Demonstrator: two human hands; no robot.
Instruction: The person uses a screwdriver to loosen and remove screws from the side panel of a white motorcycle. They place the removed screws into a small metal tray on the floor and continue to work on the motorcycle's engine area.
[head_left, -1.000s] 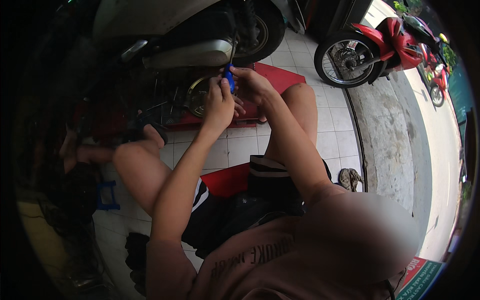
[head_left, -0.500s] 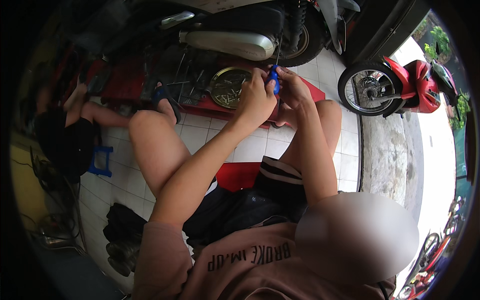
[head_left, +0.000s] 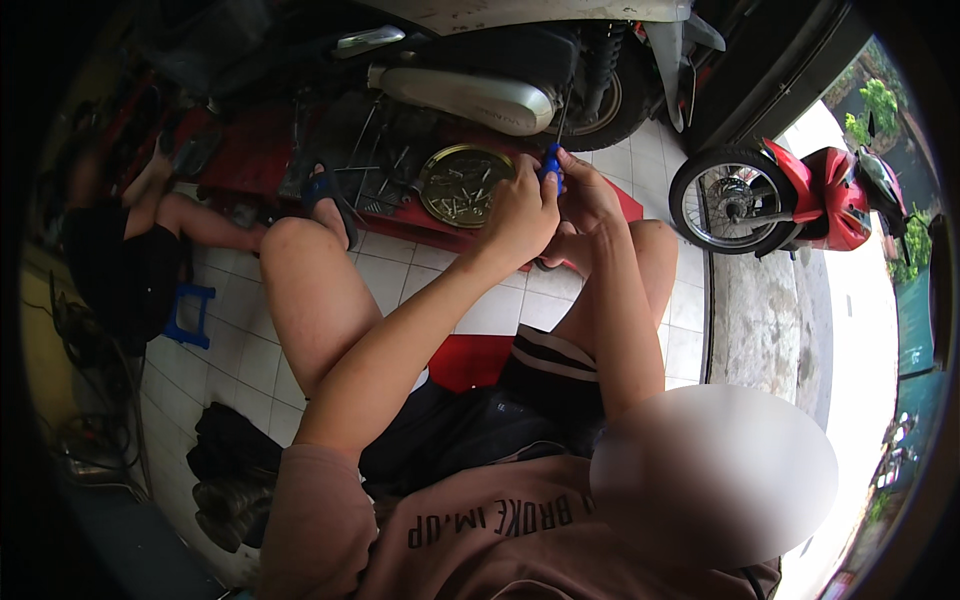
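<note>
A screwdriver with a blue handle (head_left: 551,170) is held out in front of me, its thin shaft pointing up toward the motorbike (head_left: 475,98) and its rear wheel. My left hand (head_left: 520,208) is closed at the handle's left side, fingers bent against it. From the other side my right hand (head_left: 591,193) grips the same handle between thumb and fingers. The tip of the shaft is lost against the dark parts beside the wheel. Just left of my hands, a round gold-coloured tray (head_left: 428,186) holds several screws and bolts.
Tools lie on the red platform (head_left: 245,150) under the motorbike. A second person (head_left: 125,260) sits at the left near a blue stool (head_left: 190,316). A red motorbike (head_left: 840,200) stands at the right by the doorway. Dark cloth (head_left: 235,440) lies on the tiled floor.
The view has shifted a little. Both hands stay on the blue handle, with only a slight change in the fingers' position around it.
</note>
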